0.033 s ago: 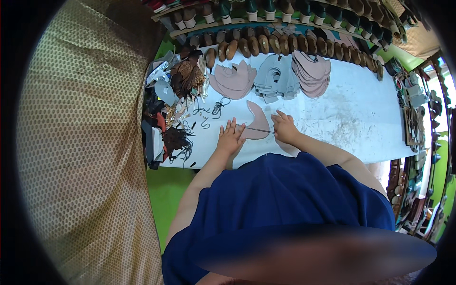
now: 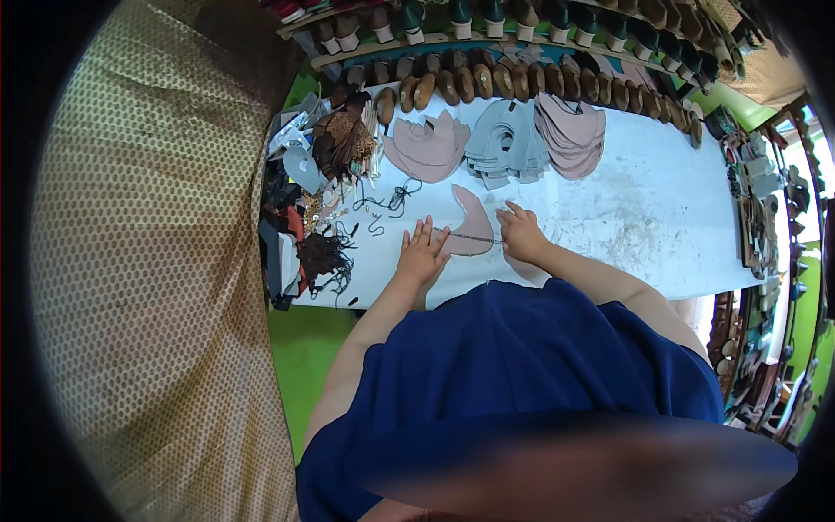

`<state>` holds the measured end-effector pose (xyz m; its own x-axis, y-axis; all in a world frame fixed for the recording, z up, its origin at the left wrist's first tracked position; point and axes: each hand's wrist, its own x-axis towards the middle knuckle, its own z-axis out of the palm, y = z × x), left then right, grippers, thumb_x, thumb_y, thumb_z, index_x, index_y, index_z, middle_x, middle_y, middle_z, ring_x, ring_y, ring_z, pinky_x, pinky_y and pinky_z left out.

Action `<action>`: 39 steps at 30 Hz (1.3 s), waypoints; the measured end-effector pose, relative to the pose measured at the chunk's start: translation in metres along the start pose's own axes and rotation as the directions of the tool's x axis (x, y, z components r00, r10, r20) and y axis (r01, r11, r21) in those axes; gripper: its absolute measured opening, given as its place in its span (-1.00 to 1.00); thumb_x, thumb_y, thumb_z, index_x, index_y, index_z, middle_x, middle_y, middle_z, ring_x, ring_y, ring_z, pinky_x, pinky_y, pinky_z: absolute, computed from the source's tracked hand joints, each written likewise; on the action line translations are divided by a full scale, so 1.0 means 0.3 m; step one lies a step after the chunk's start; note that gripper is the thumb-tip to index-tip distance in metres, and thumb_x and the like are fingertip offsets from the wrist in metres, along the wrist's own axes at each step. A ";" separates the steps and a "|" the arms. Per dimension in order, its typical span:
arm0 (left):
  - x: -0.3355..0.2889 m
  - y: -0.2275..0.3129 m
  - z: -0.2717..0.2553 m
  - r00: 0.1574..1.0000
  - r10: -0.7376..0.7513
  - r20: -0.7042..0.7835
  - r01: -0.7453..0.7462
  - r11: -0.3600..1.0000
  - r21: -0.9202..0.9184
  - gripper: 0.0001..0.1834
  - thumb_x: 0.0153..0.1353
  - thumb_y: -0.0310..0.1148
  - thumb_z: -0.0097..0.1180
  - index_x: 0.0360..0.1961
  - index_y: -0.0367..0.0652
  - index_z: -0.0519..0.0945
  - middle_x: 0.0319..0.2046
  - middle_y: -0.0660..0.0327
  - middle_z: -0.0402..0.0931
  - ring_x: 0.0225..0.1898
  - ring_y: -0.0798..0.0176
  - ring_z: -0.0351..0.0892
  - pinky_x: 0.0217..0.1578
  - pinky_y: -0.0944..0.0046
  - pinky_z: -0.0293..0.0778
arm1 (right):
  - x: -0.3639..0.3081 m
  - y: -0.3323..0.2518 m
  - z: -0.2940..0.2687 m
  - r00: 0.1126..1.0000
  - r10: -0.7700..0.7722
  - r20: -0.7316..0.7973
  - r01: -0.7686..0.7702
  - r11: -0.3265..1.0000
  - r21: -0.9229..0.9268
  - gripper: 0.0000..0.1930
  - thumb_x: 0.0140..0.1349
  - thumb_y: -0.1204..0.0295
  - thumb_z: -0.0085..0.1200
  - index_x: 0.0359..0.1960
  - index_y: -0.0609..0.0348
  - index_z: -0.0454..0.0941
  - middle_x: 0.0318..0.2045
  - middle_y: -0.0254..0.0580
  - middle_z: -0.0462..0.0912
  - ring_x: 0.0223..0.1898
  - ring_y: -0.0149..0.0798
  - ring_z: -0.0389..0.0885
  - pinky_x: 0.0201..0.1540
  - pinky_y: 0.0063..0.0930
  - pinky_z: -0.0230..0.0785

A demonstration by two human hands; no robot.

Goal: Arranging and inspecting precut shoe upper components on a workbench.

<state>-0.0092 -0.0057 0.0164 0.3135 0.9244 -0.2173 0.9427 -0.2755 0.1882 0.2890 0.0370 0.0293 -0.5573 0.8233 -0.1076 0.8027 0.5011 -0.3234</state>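
A curved pink shoe-upper piece [image 2: 477, 222] lies on the table between my hands. Across its lower part runs a thin dark patterned strip [image 2: 477, 238]. My left hand [image 2: 421, 252] rests with spread fingers at the strip's left end, the fingertips on the piece's edge and the table. At the strip's other end, my right hand [image 2: 520, 237] has bent fingers and seems to pinch it, though the fingertips are partly hidden. Another pink piece [image 2: 527, 273] shows beneath my right forearm, mostly covered.
Beyond my hands lie stacks of pink pieces [image 2: 428, 146], grey pieces [image 2: 506, 143] and more pink pieces [image 2: 574, 139]. Wooden shoe lasts [image 2: 483, 80] line the table's back. Dark cord [image 2: 398, 198] and heaped scraps [image 2: 326, 257] are at left; a patterned curtain [image 2: 174, 261] hangs beside the table.
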 end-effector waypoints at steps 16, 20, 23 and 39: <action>-0.001 0.021 -0.029 0.998 -0.031 0.052 0.031 1.000 0.003 -0.36 0.38 0.09 -0.08 0.48 0.52 0.18 0.57 0.08 -0.21 0.58 -0.02 -0.25 0.44 -0.35 -0.32 | 0.216 0.077 -0.077 0.998 -0.048 -0.046 0.040 0.987 -0.158 -0.77 0.04 0.42 0.19 -0.26 0.20 0.73 0.33 -0.08 0.41 0.48 0.05 0.09 0.31 0.18 0.11; 0.000 0.051 -0.059 0.996 -0.050 0.078 0.047 0.998 0.044 -0.37 0.38 0.07 -0.07 0.47 0.51 0.20 0.57 0.09 -0.20 0.58 -0.01 -0.24 0.44 -0.37 -0.33 | 0.217 0.074 -0.055 0.997 -0.019 -0.073 0.009 0.989 -0.145 -0.82 0.08 0.45 0.14 -0.30 0.17 0.73 0.29 -0.10 0.45 0.47 0.04 0.13 0.27 0.18 0.15; 0.000 0.066 -0.054 0.999 -0.017 0.051 0.010 0.993 0.119 -0.33 0.37 0.05 -0.06 0.49 0.33 0.20 0.57 0.12 -0.17 0.58 0.04 -0.22 0.43 -0.39 -0.36 | 0.204 0.096 -0.040 0.992 -0.022 -0.126 0.009 0.994 -0.105 -0.83 0.09 0.45 0.14 -0.31 0.14 0.72 0.26 -0.13 0.49 0.45 0.03 0.18 0.24 0.16 0.19; -0.018 0.051 0.021 0.923 0.197 -0.329 -0.177 0.980 0.090 -0.77 0.23 -0.16 0.19 -0.10 0.15 0.68 0.34 0.38 0.39 0.43 0.14 0.24 0.39 -0.39 -0.15 | 0.036 -0.002 0.081 0.814 -0.507 -0.283 0.512 0.857 -0.062 -0.90 0.06 0.41 0.18 -0.37 0.05 0.65 0.02 -0.35 0.61 0.33 -0.12 0.38 0.14 -0.08 0.29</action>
<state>0.0043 -0.0167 0.0145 0.4380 0.8861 0.1516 0.8785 -0.4576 0.1369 0.2775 0.0391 0.0055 -0.8009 0.4914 0.3422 0.4155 0.8675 -0.2735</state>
